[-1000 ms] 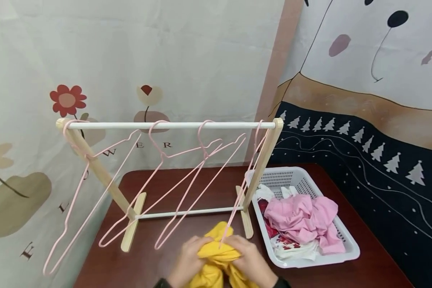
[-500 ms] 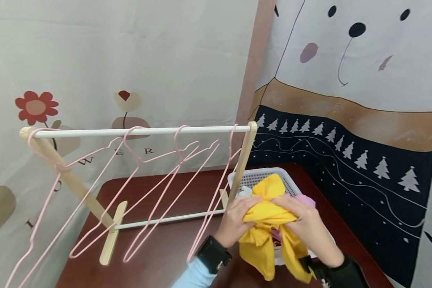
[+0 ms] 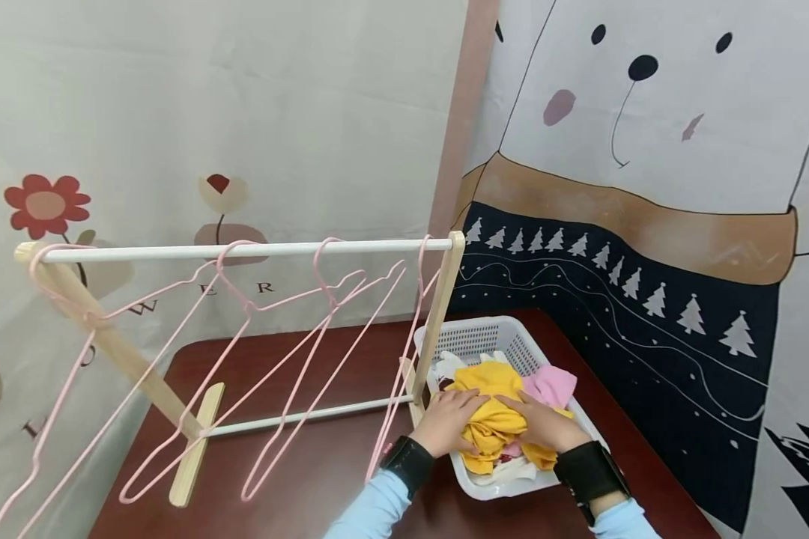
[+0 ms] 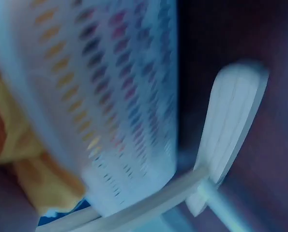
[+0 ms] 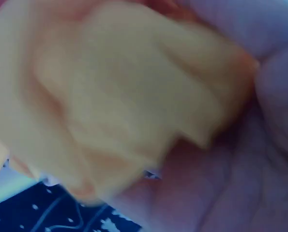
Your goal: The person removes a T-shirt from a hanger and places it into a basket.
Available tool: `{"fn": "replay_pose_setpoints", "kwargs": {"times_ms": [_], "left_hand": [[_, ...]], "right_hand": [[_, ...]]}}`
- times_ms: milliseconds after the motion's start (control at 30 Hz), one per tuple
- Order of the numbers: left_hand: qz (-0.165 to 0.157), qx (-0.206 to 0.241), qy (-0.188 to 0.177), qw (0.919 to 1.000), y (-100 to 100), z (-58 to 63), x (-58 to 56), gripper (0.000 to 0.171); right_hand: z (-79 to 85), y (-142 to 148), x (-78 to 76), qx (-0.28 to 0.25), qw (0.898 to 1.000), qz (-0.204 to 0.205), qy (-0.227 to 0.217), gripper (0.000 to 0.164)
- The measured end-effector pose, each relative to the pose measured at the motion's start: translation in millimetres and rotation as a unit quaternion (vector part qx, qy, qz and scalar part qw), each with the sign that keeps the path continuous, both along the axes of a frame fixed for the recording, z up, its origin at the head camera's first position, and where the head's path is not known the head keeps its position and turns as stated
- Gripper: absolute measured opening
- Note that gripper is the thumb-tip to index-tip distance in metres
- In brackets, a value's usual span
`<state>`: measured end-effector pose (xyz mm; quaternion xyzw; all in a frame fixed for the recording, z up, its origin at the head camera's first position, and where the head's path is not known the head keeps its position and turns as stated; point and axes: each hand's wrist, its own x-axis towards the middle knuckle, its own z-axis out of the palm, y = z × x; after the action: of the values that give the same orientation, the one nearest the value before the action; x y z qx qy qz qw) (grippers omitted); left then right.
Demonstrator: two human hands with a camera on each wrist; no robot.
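Observation:
A crumpled yellow cloth garment [image 3: 492, 404] lies bunched on the clothes in the white basket [image 3: 532, 352]. My left hand [image 3: 448, 421] holds its left side, fingers over the top and thumb lower down. On the other side my right hand [image 3: 542, 425] holds it too; in the right wrist view the yellow cloth [image 5: 119, 92] sits between the thumb and the fingers. Beside the yellow bundle shows a pink cloth [image 3: 550, 385], and white cloth [image 3: 505, 473] lies under it at the front. In the left wrist view the yellow cloth [image 4: 18, 130] shows over the basket's rim.
Left of the basket stands a wooden rack with a white top rail [image 3: 270, 249] and several pink hangers [image 3: 286, 404]. Its right post [image 3: 438, 322] is close against the basket. The brown table [image 3: 297, 479] carries both, with printed wall cloth [image 3: 580, 314] behind.
Both hands have carried the yellow garment rightward from in front of the rack and lowered it into the basket. The head view has turned to the right.

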<state>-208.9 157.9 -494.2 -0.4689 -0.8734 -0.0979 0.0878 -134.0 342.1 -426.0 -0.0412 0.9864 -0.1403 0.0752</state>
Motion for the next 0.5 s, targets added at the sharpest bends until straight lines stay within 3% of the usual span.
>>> {"fn": "replay_pose_setpoints", "kwargs": {"times_ms": [100,167,267,367,433,500], "left_hand": [[0.007,0.022,0.029,0.9993,0.8,-8.7,-4.5,0.088],[0.013,0.039,0.035,0.9986,-1.7,-9.8,-6.7,0.086],[0.007,0.057,0.015,0.9982,-5.7,-10.8,-5.9,0.08],[-0.001,0.071,-0.002,0.9975,-16.5,-11.8,-3.6,0.07],[-0.005,0.08,0.017,0.9966,-26.4,-11.9,-2.5,0.062],[0.001,0.111,0.054,0.9924,-38.9,-12.3,-1.0,0.05]], "right_hand": [[1.2,-7.8,-7.5,0.008,0.999,-0.04,-0.031,0.073],[5.6,-17.5,-10.9,0.041,0.998,-0.046,-0.024,0.072],[8.7,-34.0,-4.4,0.096,0.993,-0.063,0.01,0.069],[6.5,-55.1,5.3,0.138,0.98,-0.101,0.1,0.064],[1.9,-70.2,11.2,0.145,0.961,-0.132,0.193,0.059],[-3.8,-85.8,15.9,0.14,0.936,-0.151,0.286,0.058]]}}
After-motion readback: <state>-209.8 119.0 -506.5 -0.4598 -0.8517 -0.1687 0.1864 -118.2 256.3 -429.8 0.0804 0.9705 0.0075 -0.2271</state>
